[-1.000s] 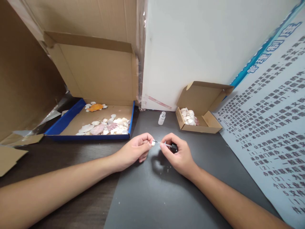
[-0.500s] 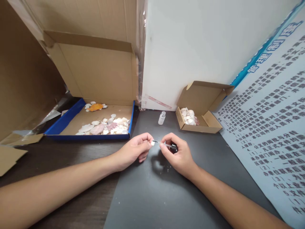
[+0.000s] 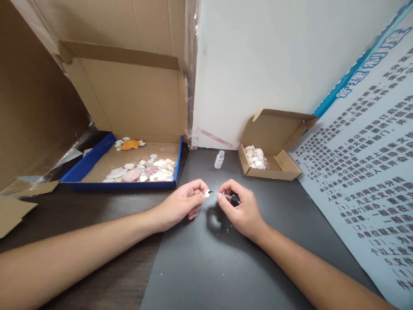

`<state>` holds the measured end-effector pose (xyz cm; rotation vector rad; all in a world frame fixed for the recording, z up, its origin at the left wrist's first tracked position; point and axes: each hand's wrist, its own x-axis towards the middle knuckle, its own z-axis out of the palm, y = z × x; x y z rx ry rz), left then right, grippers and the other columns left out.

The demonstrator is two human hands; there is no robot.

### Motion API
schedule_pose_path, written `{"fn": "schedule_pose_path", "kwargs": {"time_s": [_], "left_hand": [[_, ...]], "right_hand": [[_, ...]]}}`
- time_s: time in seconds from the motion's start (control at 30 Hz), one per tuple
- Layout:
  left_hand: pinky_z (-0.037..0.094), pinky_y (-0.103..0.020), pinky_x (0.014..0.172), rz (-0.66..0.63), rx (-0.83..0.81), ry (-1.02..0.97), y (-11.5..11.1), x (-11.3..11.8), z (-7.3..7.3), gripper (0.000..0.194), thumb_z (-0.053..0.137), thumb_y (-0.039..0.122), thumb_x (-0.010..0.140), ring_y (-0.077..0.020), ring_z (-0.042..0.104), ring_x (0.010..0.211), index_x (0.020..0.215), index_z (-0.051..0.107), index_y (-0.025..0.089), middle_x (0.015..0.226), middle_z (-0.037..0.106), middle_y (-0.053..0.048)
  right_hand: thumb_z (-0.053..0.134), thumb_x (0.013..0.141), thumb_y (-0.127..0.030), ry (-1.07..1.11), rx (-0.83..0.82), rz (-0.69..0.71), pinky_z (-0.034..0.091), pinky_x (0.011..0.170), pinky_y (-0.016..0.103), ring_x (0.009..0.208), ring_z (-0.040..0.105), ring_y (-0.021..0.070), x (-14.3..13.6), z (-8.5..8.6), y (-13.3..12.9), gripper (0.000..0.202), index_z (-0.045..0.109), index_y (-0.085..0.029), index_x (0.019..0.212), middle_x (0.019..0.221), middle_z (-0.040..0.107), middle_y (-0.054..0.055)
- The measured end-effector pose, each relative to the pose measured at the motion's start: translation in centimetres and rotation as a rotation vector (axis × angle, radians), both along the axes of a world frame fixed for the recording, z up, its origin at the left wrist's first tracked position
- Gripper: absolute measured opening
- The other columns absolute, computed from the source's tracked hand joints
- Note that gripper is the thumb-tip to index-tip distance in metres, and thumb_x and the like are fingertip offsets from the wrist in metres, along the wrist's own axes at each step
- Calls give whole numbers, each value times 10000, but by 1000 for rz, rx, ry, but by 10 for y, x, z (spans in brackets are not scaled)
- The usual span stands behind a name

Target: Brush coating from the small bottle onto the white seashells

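Note:
Between thumb and forefinger my left hand (image 3: 187, 199) pinches a small white shell (image 3: 207, 193), mostly covered by the fingertips. My right hand (image 3: 238, 208) grips a thin applicator brush with a black cap (image 3: 235, 199); its dark tip points left and touches or nearly touches the shell. Beyond the hands a small clear bottle (image 3: 219, 160) stands uncapped on the dark grey mat (image 3: 193, 262).
At the left a blue-edged cardboard box (image 3: 119, 185) lies open, holding white and pinkish shells (image 3: 151, 171) and an orange shell (image 3: 130, 144). A smaller open cardboard box (image 3: 272, 173) with whitish shells (image 3: 254, 157) stands at the right, near a printed poster (image 3: 361, 172).
The brush in my right hand has shifted slightly and its dark tip looks bent against the shell's edge. My left hand has barely moved.

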<state>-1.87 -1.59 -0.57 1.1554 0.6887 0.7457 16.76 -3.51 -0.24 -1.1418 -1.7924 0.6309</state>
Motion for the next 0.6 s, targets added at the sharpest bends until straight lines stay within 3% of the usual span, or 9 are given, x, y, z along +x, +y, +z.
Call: {"fn": "schedule_pose_path", "kwargs": {"time_s": [0.07, 0.23, 0.47, 0.6], "left_hand": [[308, -165, 422, -3, 3, 1, 0, 0, 0, 184, 621, 311, 847, -38, 293, 427, 833, 476, 198, 535, 362, 112], [311, -165, 418, -7, 2, -11, 0, 0, -1, 146, 604, 275, 848, -40, 295, 424, 847, 478, 201, 536, 371, 111], [308, -164, 414, -1, 8, 2, 0, 1, 1, 137, 599, 253, 842, -38, 289, 424, 832, 474, 198, 540, 366, 111], [310, -166, 413, -2, 10, -4, 0, 1, 1, 143, 605, 259, 835, -39, 293, 420, 830, 474, 199, 537, 373, 110]], "right_hand": [[557, 818, -200, 29, -19, -21, 354, 517, 216, 538, 423, 101, 0, 0, 0, 77, 549, -189, 742, 609, 424, -54], [558, 810, -208, 27, -33, 79, 341, 498, 220, 510, 392, 98, 2, 0, -1, 86, 548, -193, 726, 582, 406, -60], [569, 816, -216, 46, -54, -17, 348, 506, 221, 517, 413, 98, 1, -1, 0, 97, 543, -193, 725, 584, 424, -59], [573, 821, -228, 72, -56, 82, 335, 495, 227, 504, 400, 100, 4, -2, -1, 129, 529, -197, 704, 562, 435, -59]]}}
